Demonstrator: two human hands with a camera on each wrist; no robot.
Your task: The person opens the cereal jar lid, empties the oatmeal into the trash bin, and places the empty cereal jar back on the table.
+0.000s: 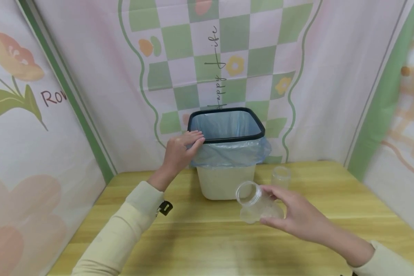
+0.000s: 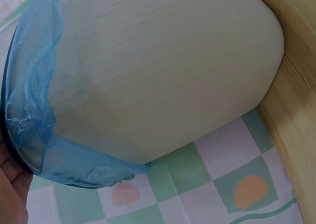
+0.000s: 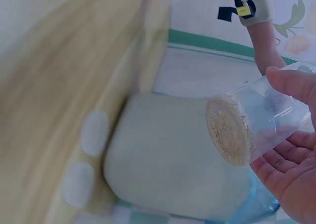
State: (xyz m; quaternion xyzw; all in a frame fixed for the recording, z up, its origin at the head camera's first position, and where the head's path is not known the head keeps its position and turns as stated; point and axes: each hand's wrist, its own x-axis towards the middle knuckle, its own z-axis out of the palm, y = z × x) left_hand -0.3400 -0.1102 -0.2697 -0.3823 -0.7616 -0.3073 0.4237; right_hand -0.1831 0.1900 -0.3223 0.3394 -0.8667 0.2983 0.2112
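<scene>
My left hand (image 1: 183, 149) grips the black rim of a trash bin (image 1: 224, 183) at its left front corner, fingers over the edge and thumb on the near side. A blue plastic liner (image 1: 231, 152) is folded over the bin's outside. In front of the bin's right side, my right hand (image 1: 298, 212) holds a clear plastic jar (image 1: 249, 207) tilted, its round mouth facing up and left. Beige crumbly matter (image 3: 229, 130) shows at the jar's base in the right wrist view. Thumb and fingers lie on opposite sides of the jar.
A second clear jar (image 1: 281, 174) stands on the wooden table (image 1: 186, 237), right of the bin. Two pale rounded pieces, one of them a white oval (image 3: 94, 132), lie near the bin. Behind it hangs a checkered curtain (image 1: 224, 57).
</scene>
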